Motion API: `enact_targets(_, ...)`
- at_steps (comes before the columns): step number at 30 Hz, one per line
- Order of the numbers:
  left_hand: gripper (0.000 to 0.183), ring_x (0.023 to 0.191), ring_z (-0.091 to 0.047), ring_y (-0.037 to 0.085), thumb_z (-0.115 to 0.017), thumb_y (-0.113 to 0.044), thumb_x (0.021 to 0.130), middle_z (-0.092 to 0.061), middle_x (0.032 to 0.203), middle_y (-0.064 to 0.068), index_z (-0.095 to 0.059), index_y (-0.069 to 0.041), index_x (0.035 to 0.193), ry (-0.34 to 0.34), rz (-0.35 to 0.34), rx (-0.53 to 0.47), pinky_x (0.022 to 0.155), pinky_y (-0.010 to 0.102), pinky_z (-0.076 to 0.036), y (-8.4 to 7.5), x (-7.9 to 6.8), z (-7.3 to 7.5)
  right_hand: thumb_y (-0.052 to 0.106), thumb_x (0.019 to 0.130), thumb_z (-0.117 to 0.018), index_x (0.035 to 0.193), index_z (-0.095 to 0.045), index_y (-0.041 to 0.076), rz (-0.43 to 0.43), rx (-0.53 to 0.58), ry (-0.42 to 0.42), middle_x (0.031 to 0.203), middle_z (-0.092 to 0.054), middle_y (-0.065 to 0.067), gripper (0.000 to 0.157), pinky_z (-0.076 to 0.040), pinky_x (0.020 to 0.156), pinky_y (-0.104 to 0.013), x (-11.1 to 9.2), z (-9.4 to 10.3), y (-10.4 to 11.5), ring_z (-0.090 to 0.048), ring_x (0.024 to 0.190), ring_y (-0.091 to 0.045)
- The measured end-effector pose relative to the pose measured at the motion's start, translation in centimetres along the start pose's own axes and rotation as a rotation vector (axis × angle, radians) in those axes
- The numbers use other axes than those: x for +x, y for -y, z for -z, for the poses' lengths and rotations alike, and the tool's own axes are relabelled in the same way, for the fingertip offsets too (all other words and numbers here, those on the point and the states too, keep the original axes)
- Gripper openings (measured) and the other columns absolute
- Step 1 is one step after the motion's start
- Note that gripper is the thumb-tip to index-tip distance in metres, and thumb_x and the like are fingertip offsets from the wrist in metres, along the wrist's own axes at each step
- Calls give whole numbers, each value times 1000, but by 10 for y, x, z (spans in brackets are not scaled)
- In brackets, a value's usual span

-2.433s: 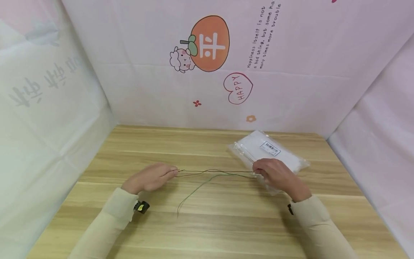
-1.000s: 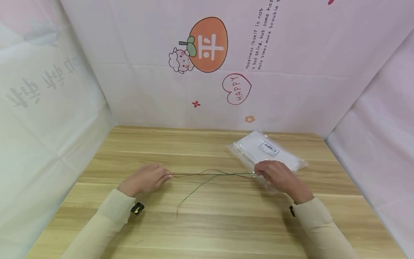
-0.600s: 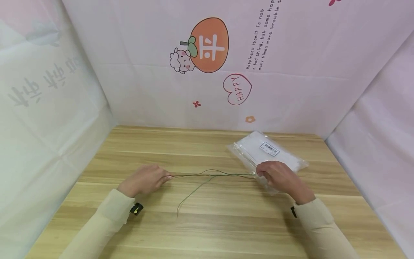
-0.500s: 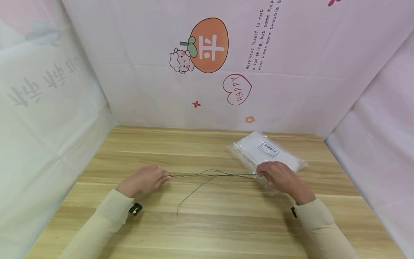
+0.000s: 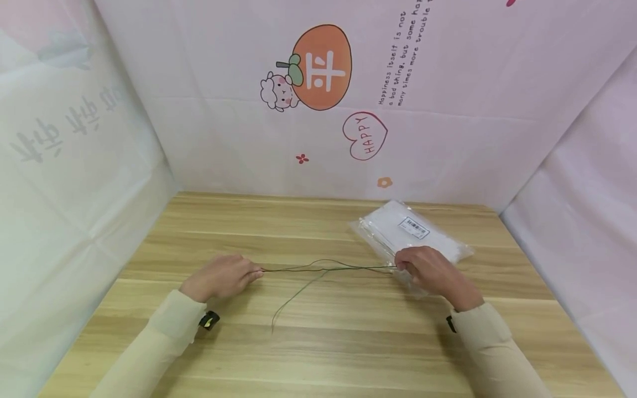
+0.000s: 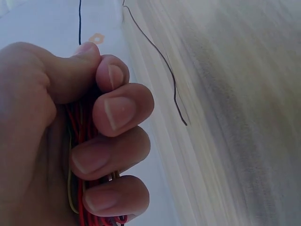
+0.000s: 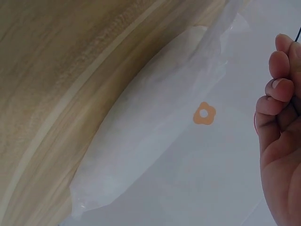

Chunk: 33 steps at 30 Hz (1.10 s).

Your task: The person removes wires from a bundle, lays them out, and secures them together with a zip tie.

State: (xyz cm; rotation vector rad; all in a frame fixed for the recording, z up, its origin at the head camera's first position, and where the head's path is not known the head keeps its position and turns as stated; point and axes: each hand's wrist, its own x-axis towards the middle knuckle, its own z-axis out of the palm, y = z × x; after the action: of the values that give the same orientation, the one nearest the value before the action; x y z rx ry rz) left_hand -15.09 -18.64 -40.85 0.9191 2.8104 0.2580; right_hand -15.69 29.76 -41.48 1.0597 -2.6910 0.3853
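Between the two hands a thin dark wire (image 5: 363,268) is stretched nearly straight across the table. My left hand (image 5: 224,276) pinches one end between thumb and forefinger. Its other fingers curl round a bundle of red wire (image 6: 83,123) with a yellowish strand, seen in the left wrist view. My right hand (image 5: 433,273) pinches the other end, in front of the clear bag; most of its palm is turned away. A loose green wire (image 5: 293,298) curves down toward the near side. Another slack dark wire (image 6: 173,82) dangles beside the left fingers.
A clear plastic bag (image 5: 438,237) with a white flat content and a barcode label lies at the back right, behind the right hand. White printed cloth (image 5: 224,143) walls in the wooden table (image 5: 318,354) at the back and both sides.
My left hand has drawn a little to the left and the right hand slightly to the right, pulling the wire straighter. Over the last half second both hands stay nearly still.
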Motion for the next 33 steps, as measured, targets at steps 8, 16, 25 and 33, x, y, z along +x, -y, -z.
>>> enact_targets(8,36,110,-72,31,-48,-31,113,-77,120,9,-74,-11,126,38,21,-34,101,55,-55,-1,-1,1,-16,84,-68,79,-63,14,24,5,-26,74,-63,5,31,-47,66,-26,1,-3,-3,-49,71,-3)
enact_targets(16,39,121,-69,36,-48,-32,113,-74,130,13,-71,-7,132,63,68,-23,107,57,-52,4,-3,0,-14,89,-65,78,-61,17,-31,29,56,73,-59,10,33,-46,68,-26,8,-6,-3,-49,72,-3)
enact_targets(25,38,114,-70,35,-48,-31,113,-76,124,12,-69,-7,134,89,103,-31,103,58,-53,5,-2,-3,0,96,-72,81,-62,17,-59,22,121,77,-61,11,25,-48,72,-26,15,-10,-1,-51,73,-4)
enact_targets(33,28,97,-69,23,-51,-28,112,-76,111,5,-73,-12,118,109,103,-63,97,55,-56,10,-5,-6,4,97,-73,82,-65,16,-74,51,171,78,-62,10,21,-50,73,-28,17,-15,-1,-52,75,-4)
